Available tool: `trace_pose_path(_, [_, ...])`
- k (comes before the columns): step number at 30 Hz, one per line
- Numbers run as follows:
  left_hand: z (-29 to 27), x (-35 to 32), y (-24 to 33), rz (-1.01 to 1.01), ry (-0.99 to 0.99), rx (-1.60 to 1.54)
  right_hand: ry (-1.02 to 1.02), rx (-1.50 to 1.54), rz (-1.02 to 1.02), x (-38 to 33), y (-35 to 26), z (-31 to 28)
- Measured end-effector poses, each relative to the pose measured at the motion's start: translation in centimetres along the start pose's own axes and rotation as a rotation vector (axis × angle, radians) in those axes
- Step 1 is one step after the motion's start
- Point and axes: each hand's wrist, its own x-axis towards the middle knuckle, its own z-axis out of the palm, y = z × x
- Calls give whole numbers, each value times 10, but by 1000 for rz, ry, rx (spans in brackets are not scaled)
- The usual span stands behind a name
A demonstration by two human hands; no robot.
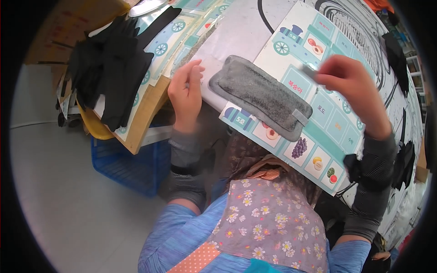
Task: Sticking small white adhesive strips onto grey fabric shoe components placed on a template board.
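Note:
A dark grey, fuzzy padded pad (259, 98) lies slantwise on a printed board (330, 182) with fruit pictures and a train. Near the pad's right end sits a small light grey tab (300, 117). My right hand (348, 84) is raised over the board, slightly blurred, its fingers pinching a small grey piece (309, 71) apart from the pad. Just left of the pad, my left hand (185, 93) is held up with loosely bent fingers. Nothing shows in it, and it does not appear to touch the pad.
Black fabric pieces (114, 68) are heaped on more printed boards at the left, above a wooden edge (148, 116). Below stands a blue plastic crate (123, 159). A cardboard box (73, 27) is at the far left. Black cords or line markings curve across the white table covering (246, 22).

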Motion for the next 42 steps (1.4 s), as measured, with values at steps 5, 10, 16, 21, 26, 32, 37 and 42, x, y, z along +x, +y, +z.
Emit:
trace_pose_path(5, [4, 5, -5, 289, -98, 231, -78, -6, -51, 58, -10, 67])
trace_pose_path(10, [1, 2, -4, 401, -158, 354, -2, -58, -148, 89, -4, 106])
trace_pose_path(16, [3, -4, -10, 365, -115, 338, 30, -130, -173, 100, 0, 126])
trace_pose_path(21, [0, -1, -7, 413, -167, 398, 19, -183, -138, 99, -2, 126])
trace_pose_path(26, [-1, 0, 1, 400, -201, 413, 20, -194, -98, 97, -7, 123])
trace_pose_path(32, [-1, -1, 4, 370, -243, 453, 32, -201, -123, 99, -5, 125])
trace_pose_path(37, [0, -1, 6, 366, -242, 460, 46, -236, -151, 100, -1, 125])
trace_pose_path(42, [1, -1, 12, 311, -276, 507, 53, -262, -154, 98, -3, 124])
